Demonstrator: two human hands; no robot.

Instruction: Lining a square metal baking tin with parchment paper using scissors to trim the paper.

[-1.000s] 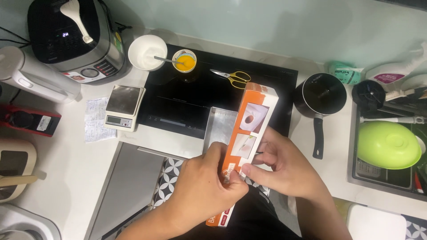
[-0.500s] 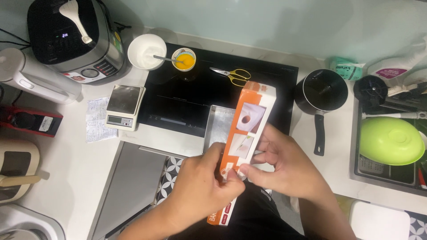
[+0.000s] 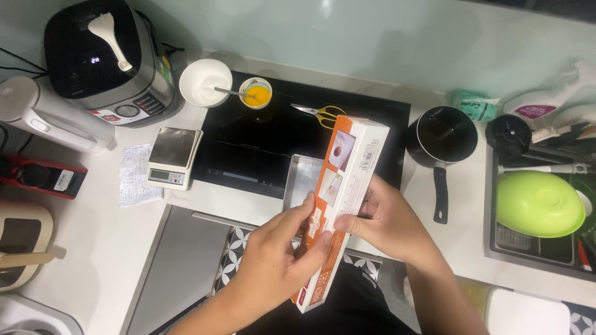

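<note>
1. One long orange-and-white box (image 3: 338,198) is held tilted above the desk (image 3: 99,229) edge.
2. Left hand (image 3: 279,260) closes around its lower half; right hand (image 3: 388,220) grips its side.
3. Two bowls (image 3: 205,82), one saucepan (image 3: 442,138), one scale (image 3: 174,157).

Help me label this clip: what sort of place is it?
Most likely a home kitchen counter. A black induction cooktop is set into it, a rice cooker stands at the back, and a sink holds a green bowl.
</note>
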